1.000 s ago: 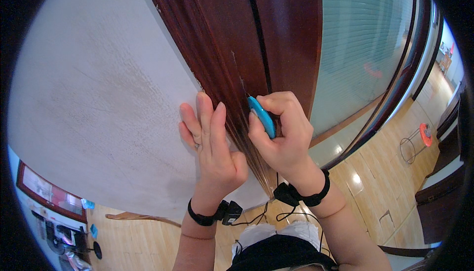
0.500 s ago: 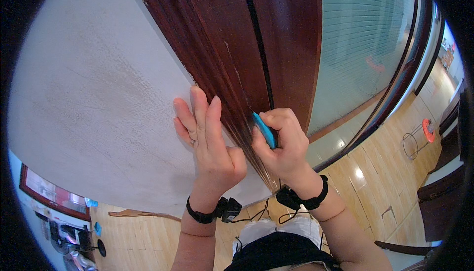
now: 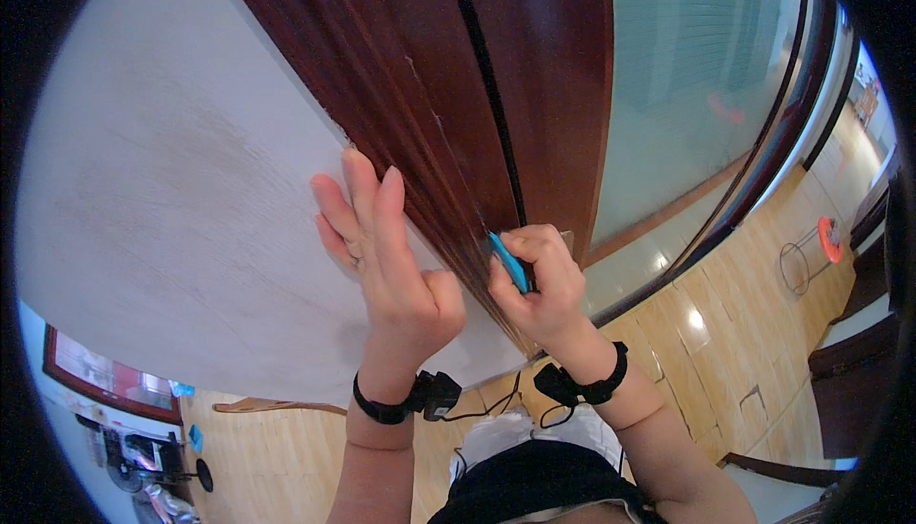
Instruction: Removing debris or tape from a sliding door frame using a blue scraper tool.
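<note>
My left hand (image 3: 382,257) rests with fingers outstretched at the seam between the white scuffed wall (image 3: 172,199) and the dark red-brown wooden door trim (image 3: 334,66), holding nothing. Just to its right, my right hand (image 3: 539,285) grips a teal handled cutter or scraper (image 3: 508,262), its small tip at a thin pale line along the wood. The tip itself is too small to make out clearly. Both wrists wear black straps with small dark boxes and cables.
A frosted glass panel (image 3: 687,94) stands right of the wood. Below lie tan floor tiles (image 3: 668,324). At the right are a round orange stool (image 3: 830,238) and dark woodwork (image 3: 854,400). A framed panel (image 3: 105,366) and assorted dark items (image 3: 138,457) show at lower left.
My right hand with the teal tool has moved down along the trim. My left hand now appears farther left and slightly higher, still stretched out at the wall's edge.
</note>
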A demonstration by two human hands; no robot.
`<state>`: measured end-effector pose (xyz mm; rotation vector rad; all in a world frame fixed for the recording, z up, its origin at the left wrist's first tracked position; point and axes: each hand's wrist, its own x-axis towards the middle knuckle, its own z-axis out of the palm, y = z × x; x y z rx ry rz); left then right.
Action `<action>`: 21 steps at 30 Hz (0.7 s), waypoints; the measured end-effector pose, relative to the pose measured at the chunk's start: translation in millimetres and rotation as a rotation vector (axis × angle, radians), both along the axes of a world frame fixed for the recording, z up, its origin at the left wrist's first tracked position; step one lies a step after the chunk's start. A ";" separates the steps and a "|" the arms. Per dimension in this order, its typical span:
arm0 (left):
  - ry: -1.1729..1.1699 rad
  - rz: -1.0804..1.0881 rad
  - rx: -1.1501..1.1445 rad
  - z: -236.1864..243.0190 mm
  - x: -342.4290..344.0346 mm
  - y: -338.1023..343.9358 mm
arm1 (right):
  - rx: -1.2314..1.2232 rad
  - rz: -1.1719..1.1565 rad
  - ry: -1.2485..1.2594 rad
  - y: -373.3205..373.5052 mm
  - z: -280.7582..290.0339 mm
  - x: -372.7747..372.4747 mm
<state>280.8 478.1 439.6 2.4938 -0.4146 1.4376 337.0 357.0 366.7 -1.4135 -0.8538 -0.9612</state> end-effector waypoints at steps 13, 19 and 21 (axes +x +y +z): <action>0.004 0.006 -0.036 -7.3 3.3 3.3 | 0.011 0.016 0.027 1.5 -33.0 1.1; -0.029 -0.030 -0.037 -9.7 7.4 6.9 | -0.008 0.007 0.034 1.5 -48.7 2.9; -0.032 -0.040 -0.042 -9.0 9.1 5.9 | -0.025 0.002 0.050 -1.3 -55.1 3.4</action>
